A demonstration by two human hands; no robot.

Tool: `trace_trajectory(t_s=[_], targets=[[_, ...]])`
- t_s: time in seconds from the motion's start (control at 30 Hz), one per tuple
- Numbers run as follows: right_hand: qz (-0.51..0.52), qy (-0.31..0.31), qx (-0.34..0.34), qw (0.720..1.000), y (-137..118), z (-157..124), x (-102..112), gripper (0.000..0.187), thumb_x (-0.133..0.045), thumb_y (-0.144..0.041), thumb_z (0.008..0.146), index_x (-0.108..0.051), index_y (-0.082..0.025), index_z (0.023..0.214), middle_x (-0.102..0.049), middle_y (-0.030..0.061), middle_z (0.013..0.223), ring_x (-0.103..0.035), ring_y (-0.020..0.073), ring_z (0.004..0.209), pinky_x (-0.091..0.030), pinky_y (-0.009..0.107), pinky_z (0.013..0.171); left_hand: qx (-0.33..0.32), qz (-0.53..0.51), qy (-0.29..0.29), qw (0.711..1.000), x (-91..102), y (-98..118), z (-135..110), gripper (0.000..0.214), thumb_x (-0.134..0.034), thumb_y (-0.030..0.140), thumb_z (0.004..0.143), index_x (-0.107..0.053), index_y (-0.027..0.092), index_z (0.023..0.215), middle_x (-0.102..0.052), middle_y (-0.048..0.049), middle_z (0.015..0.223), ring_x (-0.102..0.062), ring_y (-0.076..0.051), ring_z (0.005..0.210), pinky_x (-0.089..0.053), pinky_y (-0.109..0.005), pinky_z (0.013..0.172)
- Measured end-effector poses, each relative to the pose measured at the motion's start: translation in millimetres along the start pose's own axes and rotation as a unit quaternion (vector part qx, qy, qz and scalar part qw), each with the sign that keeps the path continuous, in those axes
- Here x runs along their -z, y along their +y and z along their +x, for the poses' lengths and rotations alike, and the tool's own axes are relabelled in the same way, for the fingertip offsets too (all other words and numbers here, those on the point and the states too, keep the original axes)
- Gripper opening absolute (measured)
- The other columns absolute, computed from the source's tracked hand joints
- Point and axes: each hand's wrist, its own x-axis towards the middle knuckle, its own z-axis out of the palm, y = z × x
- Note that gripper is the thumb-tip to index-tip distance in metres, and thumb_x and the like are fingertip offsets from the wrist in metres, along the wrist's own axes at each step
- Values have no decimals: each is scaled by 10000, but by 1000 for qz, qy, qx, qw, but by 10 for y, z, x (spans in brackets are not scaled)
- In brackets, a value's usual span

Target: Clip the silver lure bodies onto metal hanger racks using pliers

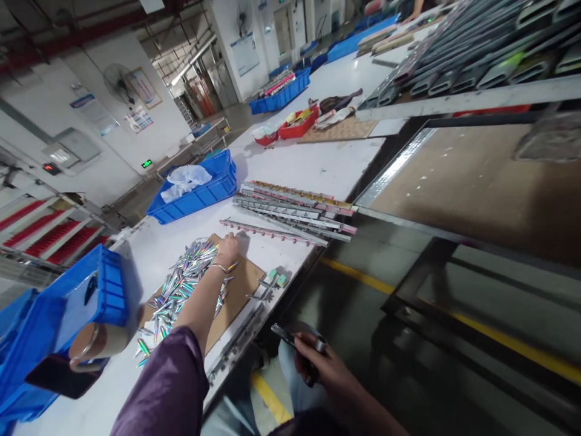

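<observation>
Holding left hand (pixel 228 247) out over far part of brown board (pixel 247 275), just beside loose heap of small, shiny, pointed pieces (pixel 181 284). Cannot tell left-hand fingers as apart or closed on a piece; too small and blurred to read. Gripping pliers-like tool (pixel 284 332) in right hand (pixel 313 357), clamped round its dark handle, low beside table edge and near the lap. Noting heap spread across left part of board and spilling onto white table (pixel 304 166) at near end. Seeing bundle of clip-lined strips (pixel 290 209) beyond left hand, with single pinkish strip (pixel 267 231) nearest to fingers. Finding toothed bar (pixel 247 333) along table edge, right of board, with green blocks (pixel 281 280) near far end. Recording blue crate (pixel 200 203) past heap, holding white plastic bag (pixel 187 178); also mug (pixel 106 339), dark phone (pixel 59 376) and blue bin (pixel 111 293) at left.
</observation>
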Motion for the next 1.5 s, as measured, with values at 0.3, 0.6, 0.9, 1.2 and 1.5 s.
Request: trace_trajectory(t_s=[0.3, 0.6, 0.9, 1.2, 1.5], targets=[[66, -10, 21, 998, 1, -59, -137, 464, -782, -643, 732, -619, -213, 797, -596, -32, 533, -509, 117, 492, -347, 244, 493, 86, -63, 25, 994, 401, 13, -715, 69, -565, 178, 908, -603, 183, 965, -691, -52, 853, -676, -188, 756, -518, -294, 738], [262, -7, -116, 958, -17, 64, -321, 167, -740, -342, 850, -657, -198, 834, -640, 2, 661, -548, 99, 531, -361, 193, 431, 79, 175, -45, 980, 784, 31, -1675, 203, -581, 26, 831, -625, 203, 742, -682, -106, 760, -653, -286, 913, -460, -367, 827], [81, -80, 13, 993, -59, 124, -387, 325, -539, -404, 975, -731, -156, 889, -634, 9, 642, -546, 98, 513, -293, 188, 437, 184, -265, 78, 943, 281, 453, -2224, 299, -526, 473, 993, -623, 191, 991, -607, 9, 708, -544, -140, 590, -439, -252, 593], [-398, 32, 290, 870, -15, 109, -269, 349, -577, -193, 936, -709, -216, 1258, -774, 98, 899, -685, 223, 853, -467, 289, 754, 162, -387, 64, 905, 248, 504, -2292, 309, -602, 466, 965, -622, 173, 1061, -673, -38, 836, -646, -170, 786, -516, -304, 791], [-556, 53, 340, 757, -12, 58, -242, 344, -474, -263, 1007, -586, -230, 1330, -787, 89, 1047, -730, 237, 901, -486, 323, 749, 97, -286, 9, 953, 319, 533, -2241, 191, -636, 361, 945, -692, 178, 937, -727, -63, 897, -672, -193, 838, -508, -299, 784]])
